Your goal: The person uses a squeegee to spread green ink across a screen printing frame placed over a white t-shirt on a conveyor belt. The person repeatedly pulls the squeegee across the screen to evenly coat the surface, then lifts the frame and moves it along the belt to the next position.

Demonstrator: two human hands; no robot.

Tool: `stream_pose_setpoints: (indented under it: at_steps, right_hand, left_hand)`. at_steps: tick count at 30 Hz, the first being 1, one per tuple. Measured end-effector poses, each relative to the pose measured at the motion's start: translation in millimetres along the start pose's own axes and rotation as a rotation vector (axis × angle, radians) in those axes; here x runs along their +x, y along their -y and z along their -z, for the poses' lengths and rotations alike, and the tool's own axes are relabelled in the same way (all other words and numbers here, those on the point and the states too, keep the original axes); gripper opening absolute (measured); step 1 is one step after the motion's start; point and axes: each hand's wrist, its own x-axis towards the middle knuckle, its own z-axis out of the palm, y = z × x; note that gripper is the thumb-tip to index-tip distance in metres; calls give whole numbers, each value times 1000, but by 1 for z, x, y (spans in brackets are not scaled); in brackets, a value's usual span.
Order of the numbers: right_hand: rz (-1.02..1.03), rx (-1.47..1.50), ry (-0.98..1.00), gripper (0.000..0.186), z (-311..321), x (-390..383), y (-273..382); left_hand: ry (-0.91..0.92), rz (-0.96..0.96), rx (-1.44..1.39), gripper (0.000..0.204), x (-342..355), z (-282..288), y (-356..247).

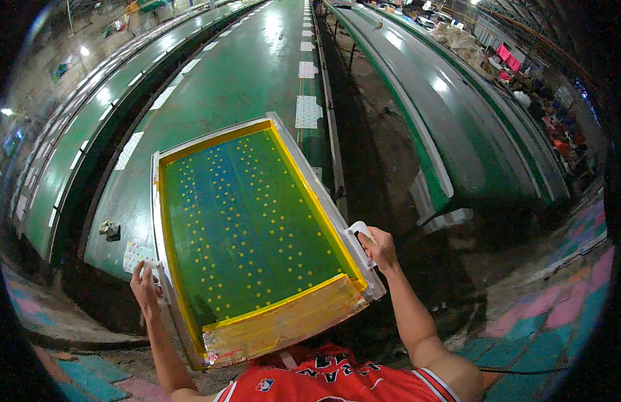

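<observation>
A large screen-printing frame (237, 221) hangs tilted in front of my body, over the near end of a long green table (223, 87). Its green mesh carries rows of small yellow dots, with a bluish stain toward the far part. Yellow tape lines the inner rim, and a brownish strip covers the near end. My left hand (147, 289) is curled round the handle on the frame's left side. On the right side, my right hand (377, 248) wraps round a white handle (359, 231). Beside my left hand lies a white dotted piece (138, 254) on the table.
White dotted pieces (308, 112) run along the table's right edge, and more pale pieces (128, 151) line its left edge. A small crumpled lump (109, 230) sits near the left corner. Another long table (451, 127) stands right across a dark aisle; a further one (52, 201) is left.
</observation>
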Motion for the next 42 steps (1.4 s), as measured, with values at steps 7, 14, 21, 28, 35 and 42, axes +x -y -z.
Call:
stream_pose_setpoints:
  at_steps: [7,14,21,28,35,42]
  right_hand:
    - [-17,-62,-10,47,-4,2,9]
    - [-10,-83,36,46,2,8,11]
    - [108,-49,9,39,1,14,-5]
    - [48,-78,31,39,2,12,-4]
    - [112,-40,1,43,1,11,-15]
    - [144,-56,19,46,2,9,-21]
  left_hand:
    - [28,57,-35,43,12,-2,26]
    - [-29,47,-9,45,0,0,24]
    - [-75,-42,-61,39,-2,-2,36]
    - [-7,-12,59,42,-6,-4,24]
    - [-38,-14,101,43,-16,-14,5]
    - [-61,-70,129,42,-20,3,32]
